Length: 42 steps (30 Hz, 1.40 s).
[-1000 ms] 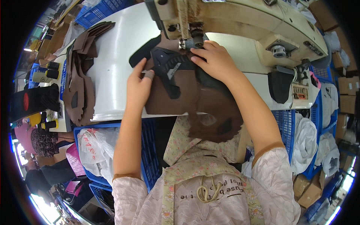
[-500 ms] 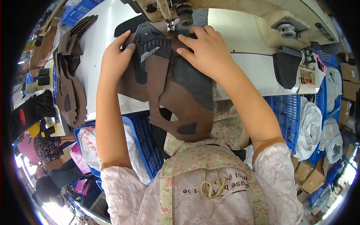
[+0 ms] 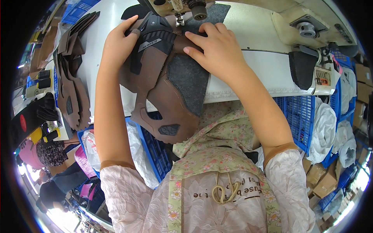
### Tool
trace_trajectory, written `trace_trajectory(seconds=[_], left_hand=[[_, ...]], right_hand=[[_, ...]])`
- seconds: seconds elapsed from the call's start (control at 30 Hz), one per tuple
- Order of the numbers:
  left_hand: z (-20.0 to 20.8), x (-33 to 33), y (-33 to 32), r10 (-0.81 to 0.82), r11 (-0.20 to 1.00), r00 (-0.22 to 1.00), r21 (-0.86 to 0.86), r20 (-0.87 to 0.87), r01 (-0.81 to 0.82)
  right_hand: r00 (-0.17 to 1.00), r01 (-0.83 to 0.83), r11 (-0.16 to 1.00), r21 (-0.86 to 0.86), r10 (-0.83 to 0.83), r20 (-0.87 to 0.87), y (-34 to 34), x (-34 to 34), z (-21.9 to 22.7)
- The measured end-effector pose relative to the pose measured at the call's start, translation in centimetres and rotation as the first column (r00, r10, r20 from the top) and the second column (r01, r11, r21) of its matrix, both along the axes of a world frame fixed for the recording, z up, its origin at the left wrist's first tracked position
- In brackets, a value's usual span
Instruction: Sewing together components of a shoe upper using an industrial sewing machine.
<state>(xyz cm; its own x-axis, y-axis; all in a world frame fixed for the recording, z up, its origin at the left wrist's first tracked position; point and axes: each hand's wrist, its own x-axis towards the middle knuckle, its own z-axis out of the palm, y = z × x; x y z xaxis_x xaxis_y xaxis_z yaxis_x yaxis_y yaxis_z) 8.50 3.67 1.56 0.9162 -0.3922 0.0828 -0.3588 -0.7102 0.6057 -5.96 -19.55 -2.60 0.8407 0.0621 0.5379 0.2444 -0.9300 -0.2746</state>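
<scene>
A brown shoe upper [image 3: 167, 97] with black overlays and grey felt-like lining lies on the white sewing machine bed, its near end hanging over the front edge. My left hand [image 3: 118, 44] rests at its left edge, thumb and forefinger apart beside the black ribbed part [image 3: 155, 37]. Spread over the upper's right side are the fingers of my right hand [image 3: 219, 48], with forefinger and thumb tips touching it. Between and just beyond my hands is the metal presser foot [image 3: 179, 20]. Whether the needle is down in the material cannot be made out.
The sewing machine arm [image 3: 268, 23] spans the far side. Stacked brown upper pieces [image 3: 72, 89] lie to the left. A black piece [image 3: 302, 70] hangs at the right of the bed. Below stand blue crates [image 3: 299, 120] with white bags; thread spools [image 3: 44, 79] are at far left.
The upper has turned, its near end swinging left, and more grey lining shows beyond the presser foot. Both hands stay on it, the right having shifted slightly to the right and nearer.
</scene>
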Motion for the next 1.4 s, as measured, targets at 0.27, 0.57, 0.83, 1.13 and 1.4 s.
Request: trace_trajectory(seconds=[0.27, 0.57, 0.83, 1.13, 1.4], left_hand=[[-0.5, -0.1, 0.3, -0.028, 0.998, 1.000, -0.060, -0.005, 0.028], [0.6, -9.6, -5.8, -0.147, 0.984, 0.881, 0.155, 0.449, 0.085], [-1.4, -14.6, -11.7, -0.111, 0.910, 0.900, 0.408, 0.421, -0.079], [-2.1, -14.6, -13.1, -0.131, 0.844, 0.922, 0.528, 0.364, -0.089], [-1.8, -14.3, -10.6, -0.217, 0.926, 0.898, 0.372, 0.383, 0.066]], right_hand=[[1.000, -0.015, 0.999, 0.036, 0.014, 0.021, -0.4, 0.1, 0.1], [0.991, -0.062, 0.916, 0.396, 0.103, -0.083, -3.6, 2.0, -0.7], [0.997, -0.069, 0.973, 0.222, 0.075, -0.015, -4.0, 3.2, -1.5], [0.993, -0.043, 0.979, 0.198, 0.064, -0.101, -3.8, 3.0, -1.6], [0.997, -0.021, 0.977, 0.213, 0.037, -0.069, -3.5, 2.6, -1.8]])
